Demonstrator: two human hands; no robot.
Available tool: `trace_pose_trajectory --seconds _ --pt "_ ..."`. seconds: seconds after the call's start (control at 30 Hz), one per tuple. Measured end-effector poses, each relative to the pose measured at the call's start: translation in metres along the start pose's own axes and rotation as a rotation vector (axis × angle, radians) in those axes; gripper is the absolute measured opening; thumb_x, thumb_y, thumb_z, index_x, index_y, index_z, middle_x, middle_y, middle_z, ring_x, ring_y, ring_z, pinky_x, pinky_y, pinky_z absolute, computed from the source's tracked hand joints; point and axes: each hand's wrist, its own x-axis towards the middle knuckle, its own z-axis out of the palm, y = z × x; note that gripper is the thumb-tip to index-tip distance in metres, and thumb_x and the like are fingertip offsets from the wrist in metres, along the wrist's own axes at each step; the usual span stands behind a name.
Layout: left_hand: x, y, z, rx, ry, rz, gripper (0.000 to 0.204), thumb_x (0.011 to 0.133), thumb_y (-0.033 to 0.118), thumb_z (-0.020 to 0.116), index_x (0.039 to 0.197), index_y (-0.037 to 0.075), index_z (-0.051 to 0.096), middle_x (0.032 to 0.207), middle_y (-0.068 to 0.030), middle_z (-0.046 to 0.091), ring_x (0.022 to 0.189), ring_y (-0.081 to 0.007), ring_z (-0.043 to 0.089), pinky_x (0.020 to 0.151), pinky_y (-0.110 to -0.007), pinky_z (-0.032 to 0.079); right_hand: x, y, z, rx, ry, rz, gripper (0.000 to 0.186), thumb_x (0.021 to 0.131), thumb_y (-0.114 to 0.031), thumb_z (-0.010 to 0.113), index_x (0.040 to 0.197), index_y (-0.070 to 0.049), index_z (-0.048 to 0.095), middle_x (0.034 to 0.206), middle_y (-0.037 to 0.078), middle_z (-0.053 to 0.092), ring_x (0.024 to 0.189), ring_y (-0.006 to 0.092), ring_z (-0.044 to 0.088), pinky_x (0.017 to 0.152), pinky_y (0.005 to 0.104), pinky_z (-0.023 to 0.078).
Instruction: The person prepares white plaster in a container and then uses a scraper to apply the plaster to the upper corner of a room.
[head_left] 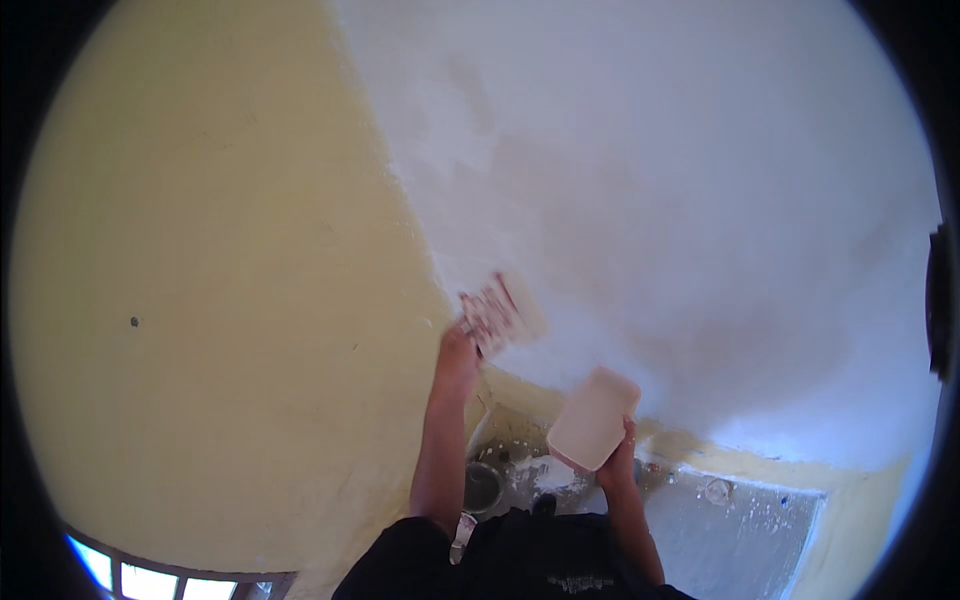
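My left hand (459, 350) is closed round the handle of a wide putty knife (495, 312). Its blade, smeared with pale putty and reddish-brown streaks, lies against or very close to the wall, just right of where yellow meets white. Lower and to the right, my right hand (620, 455) grips a beige-pink rectangular tray (595, 420) with rounded corners by its right side. The tray's face looks coated in smooth pale putty; I cannot tell how deep it is. A freshly coated white wall (650, 200) with damp grey-beige patches spreads ahead and right.
A bare yellow wall (230, 250) fills the left, with a small dark hole (134, 322). Below are a grey floor (720, 530) spattered with white and a dark round bucket (482, 487). A barred window (150, 580) shows at lower left. Something dark (938, 300) stands at the right edge.
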Motion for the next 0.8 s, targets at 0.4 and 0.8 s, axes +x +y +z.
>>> trace_pose_trajectory --seconds 0.4,0.8 --pt "0.261 0.048 0.096 1.226 0.629 0.937 0.059 0.082 -0.008 0.051 0.139 -0.004 0.04 0.143 -0.031 0.04 0.129 -0.0429 0.046 0.095 -0.043 0.052 0.036 0.042 -0.021 0.044 -0.052 -0.032 0.051 0.1 -0.041 0.04 0.138 -0.008 0.039 0.13 0.011 0.054 0.12 0.027 0.056 0.099 0.0437 0.049" --pt "0.209 0.029 0.022 0.819 0.834 0.925 0.019 0.086 -0.001 0.05 0.097 -0.011 0.061 0.077 -0.0314 0.062 0.07 -0.0458 0.063 0.06 -0.049 0.047 0.038 0.038 -0.04 -0.012 0.027 -0.13 0.054 0.098 -0.044 0.039 0.138 -0.006 0.039 0.128 0.011 0.054 0.119 0.0267 0.055 0.1 0.0427 0.046"
